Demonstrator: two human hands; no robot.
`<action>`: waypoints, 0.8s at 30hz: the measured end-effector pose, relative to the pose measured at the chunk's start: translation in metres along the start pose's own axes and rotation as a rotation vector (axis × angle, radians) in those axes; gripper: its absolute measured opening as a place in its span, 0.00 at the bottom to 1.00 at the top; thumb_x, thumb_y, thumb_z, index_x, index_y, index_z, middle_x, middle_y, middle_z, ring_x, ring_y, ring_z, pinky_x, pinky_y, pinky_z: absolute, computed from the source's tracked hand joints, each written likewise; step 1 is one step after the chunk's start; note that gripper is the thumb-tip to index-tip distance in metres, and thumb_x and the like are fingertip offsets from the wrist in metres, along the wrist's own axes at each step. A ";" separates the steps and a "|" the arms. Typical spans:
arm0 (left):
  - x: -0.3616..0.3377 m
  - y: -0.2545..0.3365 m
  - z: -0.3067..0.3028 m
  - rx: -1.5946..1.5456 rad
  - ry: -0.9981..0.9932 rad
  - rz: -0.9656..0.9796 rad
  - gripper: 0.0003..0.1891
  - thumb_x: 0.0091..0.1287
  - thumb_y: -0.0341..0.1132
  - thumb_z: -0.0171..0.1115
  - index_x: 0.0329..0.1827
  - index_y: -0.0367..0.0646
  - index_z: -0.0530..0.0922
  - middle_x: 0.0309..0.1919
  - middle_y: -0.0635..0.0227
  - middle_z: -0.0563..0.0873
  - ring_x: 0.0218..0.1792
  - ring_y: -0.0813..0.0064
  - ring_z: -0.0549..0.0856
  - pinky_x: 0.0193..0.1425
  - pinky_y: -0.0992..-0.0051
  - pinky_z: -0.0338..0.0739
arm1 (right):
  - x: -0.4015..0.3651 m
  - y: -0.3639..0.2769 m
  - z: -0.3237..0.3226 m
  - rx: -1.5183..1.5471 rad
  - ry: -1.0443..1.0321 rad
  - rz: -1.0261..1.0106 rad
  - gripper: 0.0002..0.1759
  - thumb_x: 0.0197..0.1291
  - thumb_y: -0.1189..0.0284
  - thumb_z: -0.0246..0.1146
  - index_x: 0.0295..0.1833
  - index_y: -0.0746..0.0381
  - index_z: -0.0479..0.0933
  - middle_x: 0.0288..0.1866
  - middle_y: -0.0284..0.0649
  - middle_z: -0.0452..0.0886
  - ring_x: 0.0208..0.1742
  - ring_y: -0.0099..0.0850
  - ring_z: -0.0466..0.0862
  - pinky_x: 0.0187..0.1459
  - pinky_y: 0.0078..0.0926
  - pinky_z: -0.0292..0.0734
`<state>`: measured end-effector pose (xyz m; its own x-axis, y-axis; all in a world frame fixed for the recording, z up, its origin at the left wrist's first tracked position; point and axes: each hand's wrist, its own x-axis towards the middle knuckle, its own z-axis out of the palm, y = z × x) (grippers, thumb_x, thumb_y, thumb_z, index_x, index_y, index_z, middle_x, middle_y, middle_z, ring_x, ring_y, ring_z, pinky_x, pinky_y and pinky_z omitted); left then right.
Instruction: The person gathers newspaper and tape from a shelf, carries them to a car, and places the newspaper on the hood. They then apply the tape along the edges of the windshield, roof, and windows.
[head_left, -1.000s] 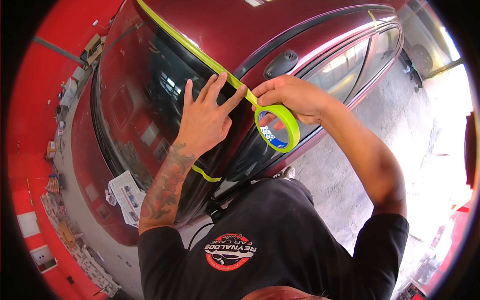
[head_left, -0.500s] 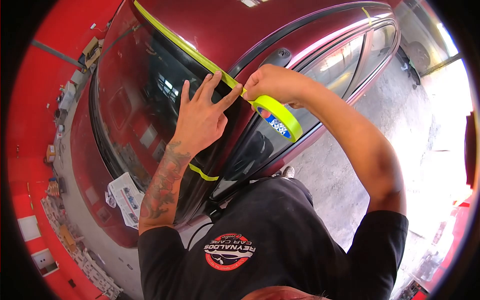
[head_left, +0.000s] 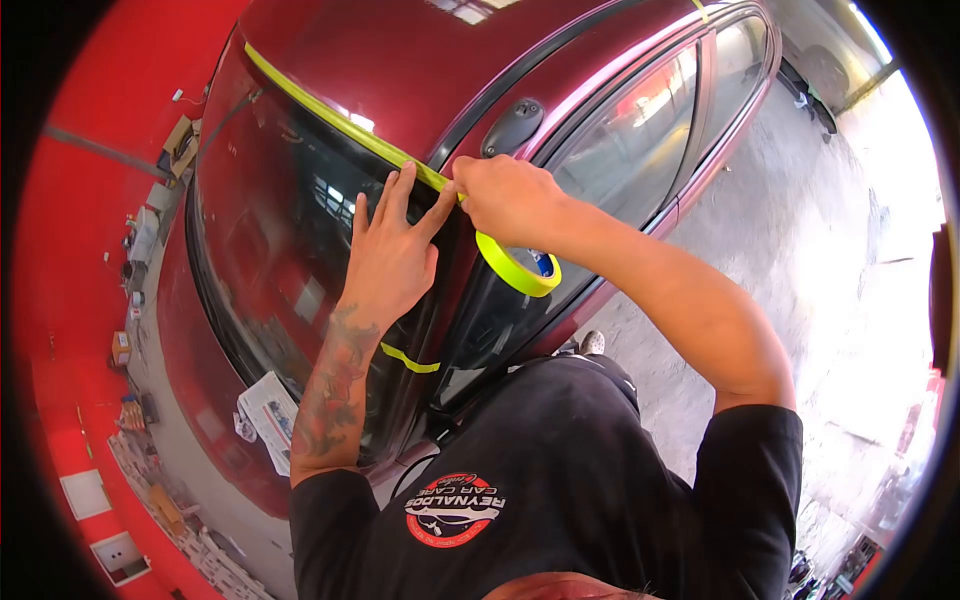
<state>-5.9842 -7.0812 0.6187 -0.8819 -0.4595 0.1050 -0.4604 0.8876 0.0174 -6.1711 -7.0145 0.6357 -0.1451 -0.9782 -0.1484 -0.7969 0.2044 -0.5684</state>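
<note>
A strip of yellow-green masking tape [head_left: 330, 118] runs along the top edge of the windshield [head_left: 280, 215], beside the dark red car roof [head_left: 385, 75]. My left hand [head_left: 392, 262] is open over the glass, its spread fingertips touching the strip near its right end. Close to those fingertips, my right hand [head_left: 508, 200] is closed at the end of the strip. The tape roll [head_left: 515, 277] hangs just below this hand, tilted, with part of its blue inside showing. My right fingertips are hidden behind the hand.
A shorter piece of tape [head_left: 410, 361] crosses the windshield pillar. A newspaper [head_left: 268, 418] lies near the hood. A black mount [head_left: 512, 127] sits on the roof edge. Boxes [head_left: 180, 145] and other items line the red wall [head_left: 75, 300]. Concrete floor [head_left: 690, 340] is at right.
My right hand has turned over at the strip's end, and the roll has swung so its blue printed face shows less. My left hand stays spread on the tape. The whole view has shifted slightly.
</note>
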 end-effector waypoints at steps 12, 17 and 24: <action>0.000 0.014 0.006 -0.033 0.088 0.001 0.31 0.66 0.40 0.66 0.74 0.55 0.72 0.78 0.52 0.63 0.79 0.49 0.63 0.74 0.31 0.56 | -0.051 0.007 0.024 0.449 -0.197 -0.259 0.08 0.65 0.71 0.63 0.48 0.61 0.76 0.35 0.47 0.84 0.40 0.47 0.86 0.45 0.43 0.78; -0.013 0.042 0.030 -0.044 0.131 0.239 0.32 0.64 0.43 0.67 0.74 0.52 0.73 0.77 0.61 0.69 0.79 0.53 0.64 0.77 0.33 0.52 | -0.078 0.034 0.030 0.597 -0.137 -0.206 0.10 0.66 0.71 0.64 0.50 0.62 0.76 0.37 0.45 0.84 0.42 0.38 0.87 0.46 0.36 0.78; -0.010 0.010 0.055 -0.205 0.270 -0.049 0.35 0.76 0.42 0.54 0.81 0.34 0.56 0.81 0.47 0.59 0.82 0.48 0.56 0.83 0.47 0.48 | -0.092 0.064 0.002 1.019 0.102 -0.010 0.08 0.69 0.79 0.63 0.51 0.64 0.74 0.41 0.36 0.80 0.45 0.27 0.87 0.46 0.25 0.81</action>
<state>-5.9854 -7.0695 0.5636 -0.7881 -0.5006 0.3581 -0.4472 0.8655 0.2257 -6.2072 -6.9112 0.6116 -0.2277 -0.9689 -0.0972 0.0717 0.0829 -0.9940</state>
